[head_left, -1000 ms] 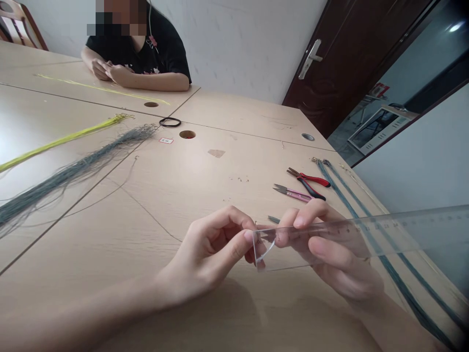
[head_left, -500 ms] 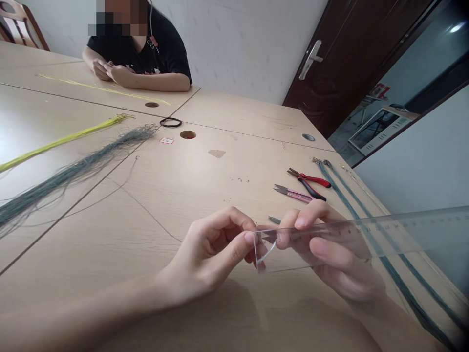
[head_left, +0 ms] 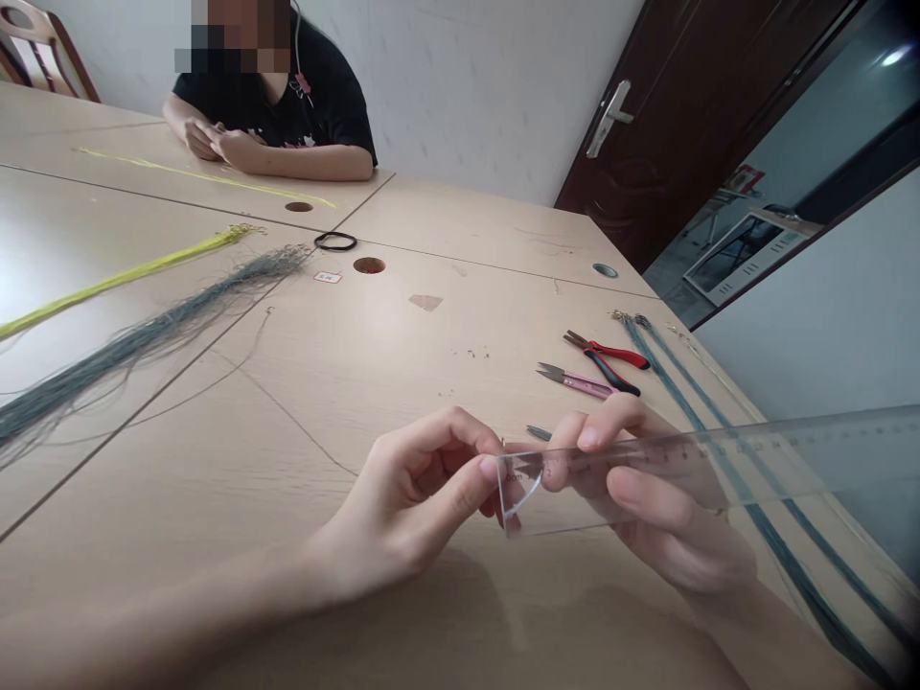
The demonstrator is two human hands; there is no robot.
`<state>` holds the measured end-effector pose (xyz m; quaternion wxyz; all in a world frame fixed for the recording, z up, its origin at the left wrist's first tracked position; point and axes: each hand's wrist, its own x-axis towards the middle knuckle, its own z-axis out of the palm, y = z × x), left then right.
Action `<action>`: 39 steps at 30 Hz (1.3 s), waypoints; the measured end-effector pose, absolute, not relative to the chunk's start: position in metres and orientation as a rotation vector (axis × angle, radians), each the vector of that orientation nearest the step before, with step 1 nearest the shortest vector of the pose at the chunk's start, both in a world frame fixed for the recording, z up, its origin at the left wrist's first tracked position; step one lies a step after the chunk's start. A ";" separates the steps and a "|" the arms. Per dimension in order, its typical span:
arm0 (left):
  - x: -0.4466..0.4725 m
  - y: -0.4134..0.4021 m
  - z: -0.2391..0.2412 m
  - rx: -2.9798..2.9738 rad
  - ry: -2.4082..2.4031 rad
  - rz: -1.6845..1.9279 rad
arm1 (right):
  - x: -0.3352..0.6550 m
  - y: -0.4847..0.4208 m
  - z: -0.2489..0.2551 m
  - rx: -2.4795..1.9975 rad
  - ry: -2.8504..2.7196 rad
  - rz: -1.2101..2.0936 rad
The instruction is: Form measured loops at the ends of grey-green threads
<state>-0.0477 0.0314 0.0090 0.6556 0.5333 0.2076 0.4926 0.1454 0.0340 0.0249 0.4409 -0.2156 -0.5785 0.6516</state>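
Observation:
A clear plastic ruler (head_left: 690,458) slants across in front of me, its zero end at the left. My right hand (head_left: 647,489) grips it near that end, with fingers on both sides of it. At the ruler's corner, thumb and forefinger of my left hand (head_left: 431,489) are pinched together. A thin grey cord (head_left: 294,412) runs over the table and passes behind this hand, seemingly into the pinch; fingers hide the held part. A tiny gold-coloured bit shows above the fingertips. Just beyond my right hand lies a pointed metal tip (head_left: 538,433), mostly covered.
Red-and-black pliers (head_left: 610,362) and pink thread snips (head_left: 575,379) lie ahead. Teal cord bundles (head_left: 783,517) stretch along the right. Grey-green (head_left: 144,335) and yellow cords (head_left: 122,280) lie left, near a black ring (head_left: 335,241). A person (head_left: 316,105) sits opposite, forearms on the table.
Almost nothing differs. The ruler's zero end has shifted very slightly down against my left fingertips; both hands keep their grip.

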 end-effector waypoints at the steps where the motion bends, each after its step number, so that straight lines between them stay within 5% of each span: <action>1: -0.048 0.031 0.009 1.209 0.471 1.118 | 0.145 0.034 0.025 -0.537 -1.437 1.618; 39: -0.047 0.031 0.008 1.227 0.526 1.108 | 0.145 0.036 0.025 -0.551 -1.441 1.584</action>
